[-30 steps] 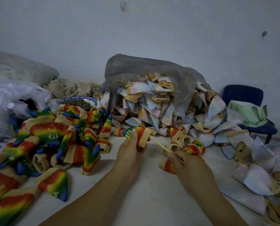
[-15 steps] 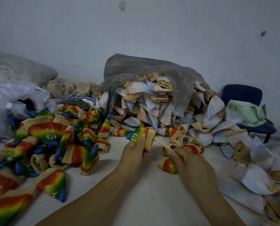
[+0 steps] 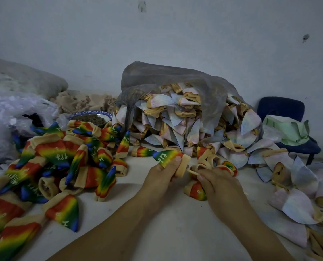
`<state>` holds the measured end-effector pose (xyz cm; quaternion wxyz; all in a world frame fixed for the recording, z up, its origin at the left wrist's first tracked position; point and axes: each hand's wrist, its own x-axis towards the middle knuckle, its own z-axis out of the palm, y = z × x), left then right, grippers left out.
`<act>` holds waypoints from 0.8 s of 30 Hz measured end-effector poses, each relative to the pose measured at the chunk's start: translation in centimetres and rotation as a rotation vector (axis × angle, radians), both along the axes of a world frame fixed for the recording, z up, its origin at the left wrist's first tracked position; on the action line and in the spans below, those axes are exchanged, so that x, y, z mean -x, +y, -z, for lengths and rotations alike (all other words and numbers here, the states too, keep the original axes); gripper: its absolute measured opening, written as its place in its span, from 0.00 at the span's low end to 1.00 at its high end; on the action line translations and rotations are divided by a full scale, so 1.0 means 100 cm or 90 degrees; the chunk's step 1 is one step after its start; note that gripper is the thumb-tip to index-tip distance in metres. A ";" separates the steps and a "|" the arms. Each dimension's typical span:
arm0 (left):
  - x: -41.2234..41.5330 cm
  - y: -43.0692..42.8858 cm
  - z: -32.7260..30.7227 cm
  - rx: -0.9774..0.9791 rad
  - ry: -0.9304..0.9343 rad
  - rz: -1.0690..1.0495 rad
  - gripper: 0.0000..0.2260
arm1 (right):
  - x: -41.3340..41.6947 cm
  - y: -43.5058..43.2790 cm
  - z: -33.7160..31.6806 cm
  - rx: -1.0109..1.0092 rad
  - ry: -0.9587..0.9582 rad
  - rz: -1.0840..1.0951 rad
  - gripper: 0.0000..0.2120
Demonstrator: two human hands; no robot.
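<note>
- grey plastic bag (image 3: 175, 85), far centre: spills pale, limp fabric cones onto the counter (image 3: 156, 219).
- rainbow pile (image 3: 62, 159), left: soft printed cones with tan cuffs.
- left hand (image 3: 163, 173) grasps the rainbow cone (image 3: 166, 156) at centre, tip pointing left.
- right hand (image 3: 218, 183) pinches a thin stick (image 3: 192, 172) at the cuff mouth; advised: push straight along the axis, gently, into the tip.

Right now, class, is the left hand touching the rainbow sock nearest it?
Touching. The head view shows the left hand pinching the rainbow sock, thumb pressed on its cloth, no gap.
</note>
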<state>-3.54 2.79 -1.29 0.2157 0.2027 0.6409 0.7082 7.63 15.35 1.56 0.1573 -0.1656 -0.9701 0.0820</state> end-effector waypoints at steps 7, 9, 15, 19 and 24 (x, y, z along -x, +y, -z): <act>-0.010 0.005 -0.003 0.127 0.107 -0.024 0.30 | -0.001 -0.002 -0.002 -0.002 0.008 -0.030 0.14; -0.014 0.004 -0.005 0.143 0.142 -0.018 0.30 | -0.002 0.003 -0.003 -0.032 0.000 -0.030 0.14; -0.017 0.009 -0.003 0.233 0.163 -0.061 0.29 | -0.003 0.003 -0.005 -0.085 0.006 0.029 0.12; -0.017 0.009 -0.002 0.211 0.206 -0.084 0.25 | -0.002 -0.011 -0.001 -0.014 0.044 0.049 0.11; -0.009 0.010 0.004 0.221 0.263 -0.062 0.21 | -0.001 -0.030 0.009 0.085 0.073 0.136 0.13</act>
